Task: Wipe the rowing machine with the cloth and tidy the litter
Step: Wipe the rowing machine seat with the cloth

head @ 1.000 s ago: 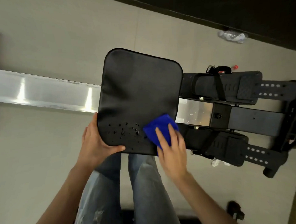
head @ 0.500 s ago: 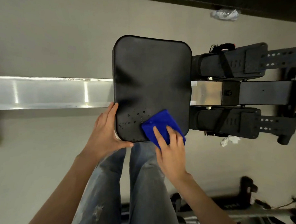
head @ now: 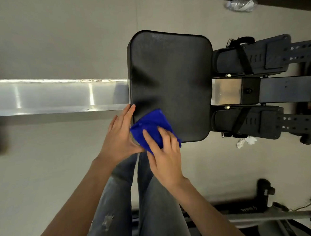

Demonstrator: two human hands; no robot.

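Fingers (head: pixel 165 135) of the right hand (head: pixel 165 158) lie straight and slightly spread on the blue cloth (head: pixel 151 124), pressing it flat, not pinching. Judged reason: a flat hand spreads pressure for the wipe.

- Cloth is folded into a pad on the near-left corner of the black seat pad (head: pixel 171 78), lower centre of frame, and overhangs the near edge.
- Left hand (head: pixel 119 138) is just beside it. Its fingers are straight and close together against the seat's left edge, with the thumb running toward the cloth. Likely a brace, since the seat rides a rail and would probably slide under the push.
- Jeans (head: pixel 154 197) are below, at the bottom of the frame.

Farther out:
- Rest of the seat looks dull, with no droplets I can make out.
- Aluminium rail (head: pixel 53 95) runs from under the seat to the left edge of the frame.
- Two strapped footrests (head: pixel 246 58) flank the rail at right.
- Litter: a crumpled tissue (head: pixel 245 142) on the floor (head: pixel 42 42), just beside the lower footrest, and a clear plastic bottle (head: pixel 240 3) at upper right, well apart. Neither is being handled.

Judgement: the seat wipe is in hand, and the litter step is not yet done.
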